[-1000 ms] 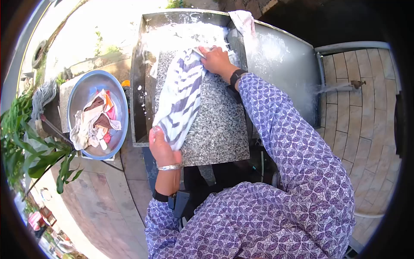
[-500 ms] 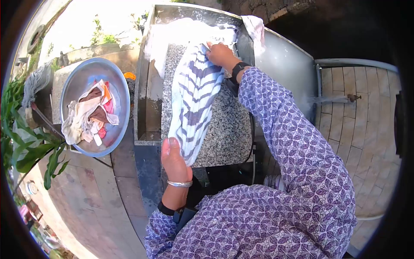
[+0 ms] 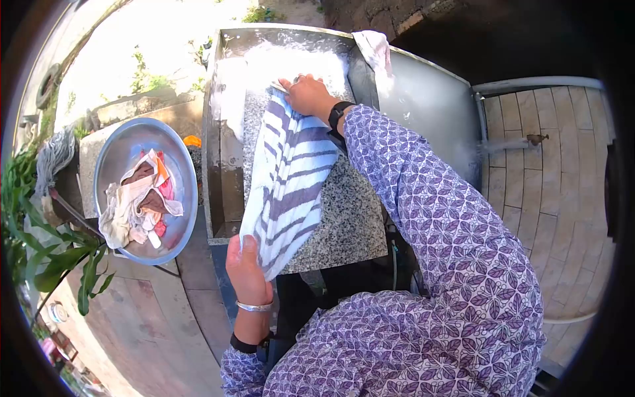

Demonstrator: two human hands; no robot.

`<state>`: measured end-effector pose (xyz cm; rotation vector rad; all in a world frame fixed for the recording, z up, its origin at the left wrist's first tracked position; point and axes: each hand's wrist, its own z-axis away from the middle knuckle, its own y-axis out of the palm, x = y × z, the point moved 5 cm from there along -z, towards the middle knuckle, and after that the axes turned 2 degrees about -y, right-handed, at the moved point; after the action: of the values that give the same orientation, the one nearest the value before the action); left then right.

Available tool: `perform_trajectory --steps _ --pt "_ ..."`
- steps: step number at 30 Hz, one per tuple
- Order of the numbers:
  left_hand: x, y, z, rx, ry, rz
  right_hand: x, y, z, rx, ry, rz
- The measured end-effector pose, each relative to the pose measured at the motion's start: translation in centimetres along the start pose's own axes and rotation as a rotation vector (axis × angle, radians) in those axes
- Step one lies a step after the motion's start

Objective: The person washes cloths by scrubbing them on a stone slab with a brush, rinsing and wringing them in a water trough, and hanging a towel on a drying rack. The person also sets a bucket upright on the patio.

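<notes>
The striped cloth (image 3: pixel 294 178) lies lengthwise on my granite slab (image 3: pixel 347 221), with bare stone right of its lower half. At the slab's near-left corner my left hand (image 3: pixel 250 272) grips the lower end; my right hand (image 3: pixel 306 96) bends over the upper part, whether pinching I can't tell. Against half a second ago, it sits further left and the cloth spreads wider. The trough wall (image 3: pixel 221 192) bounds my left; beyond stands a basin (image 3: pixel 184 212) of laundry (image 3: pixel 145 198).

A dark-striped white cloth (image 3: pixel 291 178) stretches, creased and lengthwise, over the speckled slab (image 3: pixel 354 218).
</notes>
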<state>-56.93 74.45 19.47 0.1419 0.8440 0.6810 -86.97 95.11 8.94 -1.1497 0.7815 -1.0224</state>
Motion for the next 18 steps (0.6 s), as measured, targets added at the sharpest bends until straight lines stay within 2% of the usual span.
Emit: perform_trajectory --steps 1,2,6,10,11,13,15,16,17,18 --pt "-1.0 -0.2 -0.1 -0.027 0.038 -0.062 -0.4 0.1 0.7 -0.015 0.01 -0.002" --pt "-2.5 0.2 -0.1 -0.06 0.096 -0.077 -1.3 0.2 1.1 0.0 0.114 -0.052" --pt "-9.2 2.2 -1.2 0.079 0.334 -0.197 -4.2 0.5 6.9 0.134 0.382 -0.268" --pt "-12.8 11.3 -2.4 0.324 0.467 -0.437 -3.3 -1.5 14.7 0.211 0.294 -0.388" --pt "-13.0 14.3 -2.3 0.392 0.433 -0.401 -3.1 -1.8 16.5 0.242 0.296 -0.413" --pt "-12.9 21.1 -1.5 0.566 0.431 -0.386 -2.3 -3.2 20.7 -0.01 0.217 -0.292" --pt "-12.3 28.0 0.7 0.74 0.436 -0.357 -1.8 -4.5 24.3 -0.085 0.183 -0.467" --pt "-11.8 31.2 1.7 0.82 0.44 -0.385 -1.8 -4.0 26.2 -0.22 0.169 -0.511" --pt "-11.1 34.2 2.7 0.897 0.443 -0.411 -2.2 -3.8 28.0 -0.229 0.204 -0.519" --pt "-10.0 36.9 3.6 0.956 0.495 -0.448 -2.7 -3.6 30.0 -0.245 0.196 -0.657"
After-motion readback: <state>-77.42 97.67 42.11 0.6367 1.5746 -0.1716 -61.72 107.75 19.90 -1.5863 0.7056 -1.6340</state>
